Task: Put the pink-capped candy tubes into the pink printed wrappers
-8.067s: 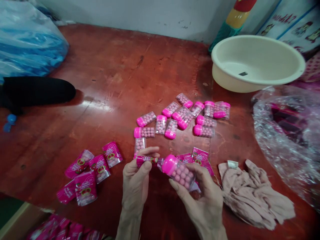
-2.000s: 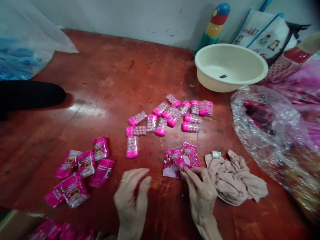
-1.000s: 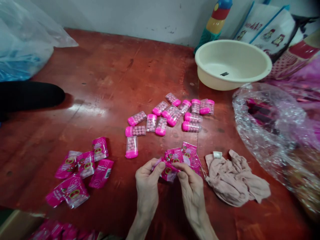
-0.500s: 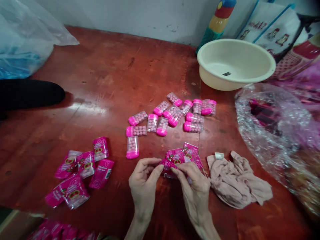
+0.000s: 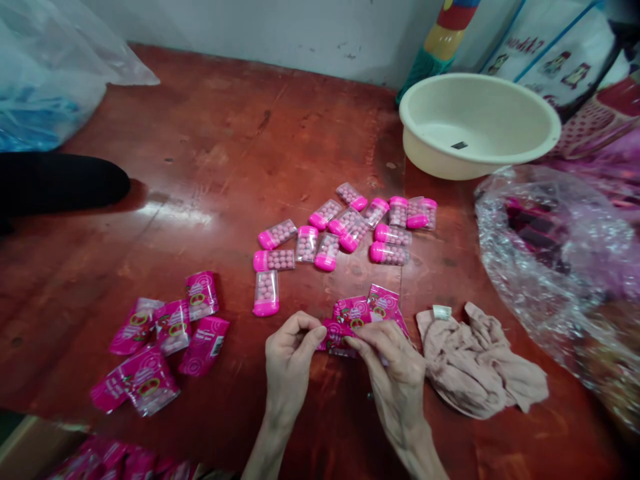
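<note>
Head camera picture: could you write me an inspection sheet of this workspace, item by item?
Surface: red-brown table, worn and glossy.
Job's things: pink sleeve pinched between left hand and right hand; more loose sleeves just beyond it; unwrapped candy boxes with pink caps clustered mid-table; wrapped boxes at the left.
Clutter: beige cloth crumpled right of the hands; cream basin at the back.
Hands: both closed on the sleeve by the fingertips.
Cables: nothing seen.
Surroundings: clear bag of pink goods at right; blue bag and a black sleeve at left; white wall behind.
</note>
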Motion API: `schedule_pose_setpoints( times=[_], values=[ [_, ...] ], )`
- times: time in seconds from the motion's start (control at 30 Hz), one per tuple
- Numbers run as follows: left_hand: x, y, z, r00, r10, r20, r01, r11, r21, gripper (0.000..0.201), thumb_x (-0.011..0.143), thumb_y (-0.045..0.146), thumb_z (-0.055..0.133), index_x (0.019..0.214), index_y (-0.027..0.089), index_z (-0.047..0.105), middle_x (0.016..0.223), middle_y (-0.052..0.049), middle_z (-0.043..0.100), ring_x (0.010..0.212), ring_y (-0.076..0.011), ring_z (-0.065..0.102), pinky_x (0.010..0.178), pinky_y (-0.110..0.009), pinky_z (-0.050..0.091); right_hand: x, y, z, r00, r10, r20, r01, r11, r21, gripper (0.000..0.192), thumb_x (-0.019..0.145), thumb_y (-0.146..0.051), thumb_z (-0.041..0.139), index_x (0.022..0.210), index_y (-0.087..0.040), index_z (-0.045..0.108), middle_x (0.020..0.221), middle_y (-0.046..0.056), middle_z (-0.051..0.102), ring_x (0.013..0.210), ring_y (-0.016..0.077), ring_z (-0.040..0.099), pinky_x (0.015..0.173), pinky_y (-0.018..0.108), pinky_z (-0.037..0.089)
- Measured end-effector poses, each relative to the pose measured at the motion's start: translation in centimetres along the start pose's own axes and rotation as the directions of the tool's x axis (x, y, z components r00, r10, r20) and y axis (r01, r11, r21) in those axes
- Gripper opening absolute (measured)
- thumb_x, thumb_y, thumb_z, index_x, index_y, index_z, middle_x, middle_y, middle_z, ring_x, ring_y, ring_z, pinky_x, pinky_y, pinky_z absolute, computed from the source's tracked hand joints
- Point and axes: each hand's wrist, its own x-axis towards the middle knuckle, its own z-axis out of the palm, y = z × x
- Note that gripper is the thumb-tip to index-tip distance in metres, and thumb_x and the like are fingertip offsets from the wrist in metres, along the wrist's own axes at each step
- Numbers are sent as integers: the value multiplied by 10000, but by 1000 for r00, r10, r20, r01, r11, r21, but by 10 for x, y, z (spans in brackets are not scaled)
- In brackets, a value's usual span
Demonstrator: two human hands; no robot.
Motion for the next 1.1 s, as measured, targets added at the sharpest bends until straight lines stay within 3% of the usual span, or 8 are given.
schedule_pose_setpoints(
  times=[0.17,0.27,0.43,0.5,0.7,0.87,1.0,1.1],
  values=[
    [-3,4,-1,992,78,103,-84,995,47,188,826,188,548,639,167,538,705,16,526,634,-104,476,579,-214,380,1,5,-4,999,-25,36,24,1000,6,133,847,-87,556,803,-180,641,753,32,570,725,158,510,642,292,421],
    [-3,5,-3,978,185,100,-193,978,84,193,840,165,526,650,172,557,789,-7,579,726,-128,538,643,-231,413,2,8,-7,999,-29,26,30,999,-16,137,863,-98,534,832,-185,635,793,42,567,774,172,507,668,310,420],
    [-3,5,-2,931,350,103,-363,915,177,114,727,120,670,812,191,646,956,-38,641,925,-186,579,816,-292,439,2,8,-9,999,-34,30,35,998,-47,138,872,-108,519,816,-186,619,801,43,561,793,174,505,680,306,417],
    [-2,4,0,933,341,116,-356,921,159,194,687,110,708,850,197,646,948,-34,644,917,-183,588,812,-290,449,2,8,-8,999,-22,40,23,999,-32,150,879,-117,507,794,-192,605,799,38,560,780,171,508,663,301,416],
    [-2,7,1,944,274,183,-292,953,80,82,744,99,646,743,176,673,945,-61,655,878,-190,609,780,-311,471,2,7,-5,997,-26,75,28,999,-23,176,890,-147,487,766,-207,596,804,34,583,782,177,522,674,311,427],
    [-2,10,2,945,264,192,-281,957,70,126,763,111,625,654,166,656,883,-66,680,853,-197,607,787,-324,460,2,9,-4,996,-7,84,7,1000,-2,199,904,-183,463,753,-202,591,775,31,594,751,173,530,647,302,424],
    [-3,10,2,956,241,170,-254,965,59,150,785,112,595,662,172,655,813,-59,680,837,-202,604,796,-339,455,3,7,-4,987,75,142,-89,992,90,124,887,-226,499,836,-206,611,800,27,612,775,178,551,680,309,440],
    [-3,11,0,958,229,173,-238,971,33,158,780,124,601,645,176,665,895,-79,690,863,-218,609,802,-349,457,4,5,-2,981,126,147,-147,979,140,118,862,-193,539,760,-197,597,739,11,600,712,158,553,665,291,438]
  ],
)
